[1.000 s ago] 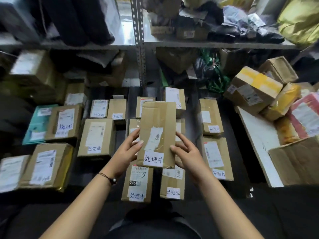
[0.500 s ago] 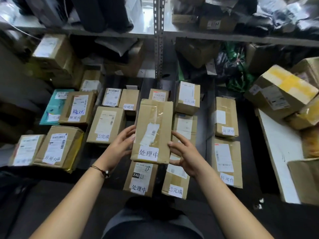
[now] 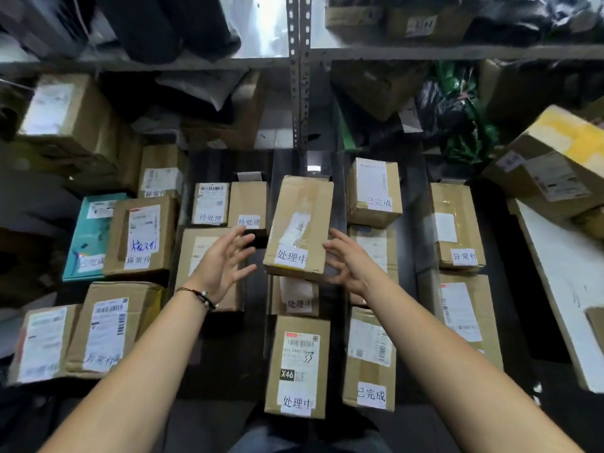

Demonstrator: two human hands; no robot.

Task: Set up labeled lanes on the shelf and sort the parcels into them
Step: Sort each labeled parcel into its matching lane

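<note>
Down in the middle lane of the shelf [image 3: 225,351], the 处理中 parcel [image 3: 299,228] is lying atop another box [image 3: 294,299] while the left hand [image 3: 222,261] and right hand [image 3: 351,261] are hovering beside it, fingers [image 3: 233,238] spread apart and gripping nothing, and I'm thinking it wants squaring up, label facing forward.

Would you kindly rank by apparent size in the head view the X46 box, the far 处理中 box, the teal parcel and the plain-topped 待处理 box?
1. X46 box and far 处理中 box: alike; X46 sits nearer the camera, so unranked.
2. Teal parcel, partly covered.
3. Plain-topped 待处理 box.
</note>
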